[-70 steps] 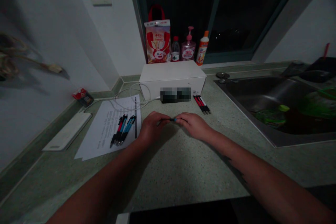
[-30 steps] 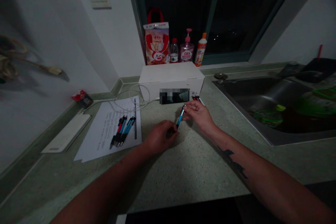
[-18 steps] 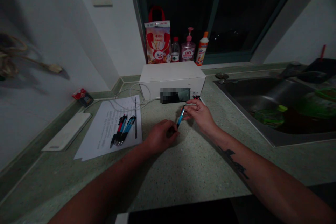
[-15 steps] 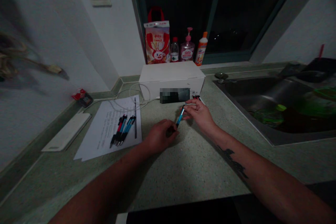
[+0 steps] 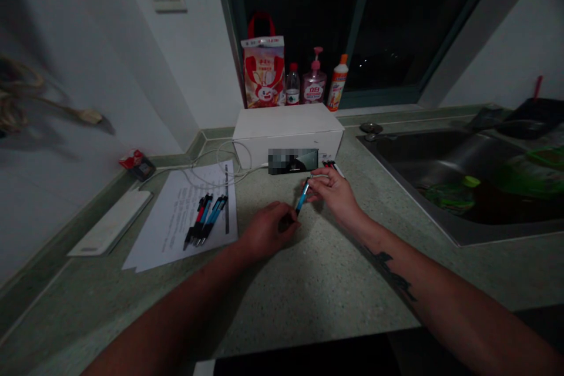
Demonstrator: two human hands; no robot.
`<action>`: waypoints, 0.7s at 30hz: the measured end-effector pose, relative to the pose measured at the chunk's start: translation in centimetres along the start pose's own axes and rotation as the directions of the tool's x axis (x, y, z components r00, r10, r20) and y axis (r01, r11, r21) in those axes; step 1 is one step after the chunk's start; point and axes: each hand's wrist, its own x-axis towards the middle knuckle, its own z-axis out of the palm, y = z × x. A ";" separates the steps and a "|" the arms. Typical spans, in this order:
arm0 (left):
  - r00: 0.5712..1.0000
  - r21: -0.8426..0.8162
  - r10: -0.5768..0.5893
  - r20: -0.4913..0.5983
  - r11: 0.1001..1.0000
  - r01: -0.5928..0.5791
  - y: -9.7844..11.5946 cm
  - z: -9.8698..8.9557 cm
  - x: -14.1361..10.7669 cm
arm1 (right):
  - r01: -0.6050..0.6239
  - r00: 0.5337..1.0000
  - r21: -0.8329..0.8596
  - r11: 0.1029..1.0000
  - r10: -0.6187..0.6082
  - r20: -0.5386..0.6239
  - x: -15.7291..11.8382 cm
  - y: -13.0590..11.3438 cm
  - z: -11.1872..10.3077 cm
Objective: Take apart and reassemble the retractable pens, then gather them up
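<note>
A blue pen (image 5: 302, 198) slants between my two hands, above the speckled counter (image 5: 304, 294). My left hand (image 5: 271, 226) is closed around its lower, dark end. At the upper end, my right hand (image 5: 333, 192) pinches the pen with thumb and fingertips. Several pens (image 5: 205, 220), blue, black and red, lie together on printed paper sheets (image 5: 176, 205) to the left. More pens (image 5: 329, 165) show partly behind my right hand, their lower parts hidden. A phone (image 5: 293, 161) leans on its long side against a white box (image 5: 286, 123), just beyond the pen.
A sink (image 5: 409, 188) with green items in it lies to the right. A white cable (image 5: 238, 175) loops to the phone. Behind the box stand a red bag (image 5: 264, 73), a small bottle (image 5: 293, 85), a pump bottle (image 5: 314, 87) and an orange-capped bottle (image 5: 338, 83).
Both hands keep their hold on the blue pen with hardly any movement. The phone screen looks slightly different, and the view has shifted very little.
</note>
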 end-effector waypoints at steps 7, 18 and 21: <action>0.999 0.012 0.012 -0.040 1.000 -0.012 -0.9 0.1 0.0 | -0.097 0.979 0.007 0.995 0.094 0.180 -0.6 0.1 0.9; 0.999 0.035 0.020 -0.034 0.999 -0.019 -1.1 -0.1 0.1 | 0.154 0.985 -0.551 0.820 -0.168 0.025 0.6 0.3 -1.1; 0.997 0.040 0.013 -0.072 0.999 -0.010 -1.4 -0.4 0.2 | 0.086 0.968 -0.875 0.476 -0.248 -0.040 1.3 -1.0 -3.0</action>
